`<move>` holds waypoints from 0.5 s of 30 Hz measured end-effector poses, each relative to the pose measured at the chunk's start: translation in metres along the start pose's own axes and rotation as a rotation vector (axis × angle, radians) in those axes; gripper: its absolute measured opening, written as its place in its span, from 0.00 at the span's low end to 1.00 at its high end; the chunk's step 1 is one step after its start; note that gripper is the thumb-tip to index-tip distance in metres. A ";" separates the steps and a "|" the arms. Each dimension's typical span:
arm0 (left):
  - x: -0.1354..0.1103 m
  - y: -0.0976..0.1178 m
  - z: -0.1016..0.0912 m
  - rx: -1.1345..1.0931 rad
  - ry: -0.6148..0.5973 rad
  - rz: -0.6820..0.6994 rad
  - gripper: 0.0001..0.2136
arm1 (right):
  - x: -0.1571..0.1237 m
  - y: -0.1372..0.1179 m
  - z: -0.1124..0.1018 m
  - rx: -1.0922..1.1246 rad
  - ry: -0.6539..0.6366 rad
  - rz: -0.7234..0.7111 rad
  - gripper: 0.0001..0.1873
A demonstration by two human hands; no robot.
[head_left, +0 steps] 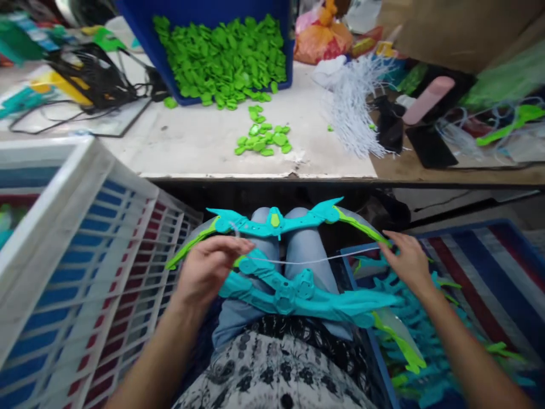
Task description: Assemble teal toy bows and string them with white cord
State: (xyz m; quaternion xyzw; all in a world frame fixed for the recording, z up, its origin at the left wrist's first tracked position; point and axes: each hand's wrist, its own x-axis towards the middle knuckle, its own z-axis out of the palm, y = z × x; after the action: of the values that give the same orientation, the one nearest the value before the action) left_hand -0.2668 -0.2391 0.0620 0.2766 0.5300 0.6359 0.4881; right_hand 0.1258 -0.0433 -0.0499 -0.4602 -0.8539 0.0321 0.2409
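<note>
A teal and green toy bow (276,222) lies across my knees, under the table edge. A thin white string (315,261) stretches between my hands. My left hand (208,270) has its fingers pinched on the string's left end, near the bow's green left limb. My right hand (409,261) grips the string's other end at the tip of the green right limb. A second teal bow (298,295) rests on my lap just below the string.
A white slatted crate (76,255) stands at my left. A blue bin of teal bows (426,341) sits at my right. On the table (204,142) are a blue tub of green pieces (221,51), a loose green pile (264,136) and a bundle of white strings (353,108).
</note>
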 end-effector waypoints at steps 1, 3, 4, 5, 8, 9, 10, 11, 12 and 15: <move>-0.003 -0.008 0.009 -0.011 -0.021 -0.018 0.08 | 0.014 -0.015 0.000 0.002 0.022 -0.066 0.16; -0.007 -0.020 0.025 -0.038 -0.042 -0.078 0.07 | 0.045 -0.058 0.008 0.070 0.017 -0.213 0.14; -0.009 -0.024 0.031 -0.055 -0.060 -0.110 0.09 | 0.059 -0.087 0.016 0.118 -0.022 -0.302 0.13; -0.010 -0.026 0.037 -0.068 -0.089 -0.144 0.12 | 0.071 -0.117 0.027 0.157 -0.085 -0.400 0.13; -0.012 -0.025 0.049 -0.094 -0.191 -0.202 0.12 | 0.091 -0.208 0.070 0.138 -0.281 -0.642 0.17; -0.013 -0.024 0.052 -0.109 -0.209 -0.209 0.12 | 0.093 -0.232 0.084 0.082 -0.342 -0.672 0.19; -0.014 -0.023 0.053 -0.129 -0.216 -0.212 0.13 | 0.094 -0.250 0.096 0.019 -0.399 -0.682 0.21; -0.014 -0.022 0.053 -0.153 -0.216 -0.214 0.13 | 0.095 -0.263 0.106 -0.043 -0.443 -0.674 0.23; -0.014 -0.021 0.051 -0.179 -0.206 -0.212 0.14 | 0.097 -0.270 0.112 -0.093 -0.475 -0.651 0.24; -0.012 -0.019 0.038 -0.221 -0.062 -0.140 0.14 | 0.111 -0.260 0.112 -0.069 -0.559 -0.598 0.28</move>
State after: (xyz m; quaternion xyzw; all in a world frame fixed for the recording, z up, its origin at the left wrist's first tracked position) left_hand -0.2238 -0.2353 0.0571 0.2032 0.4595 0.6459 0.5748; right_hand -0.1752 -0.0854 -0.0344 -0.1733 -0.9831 0.0557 -0.0175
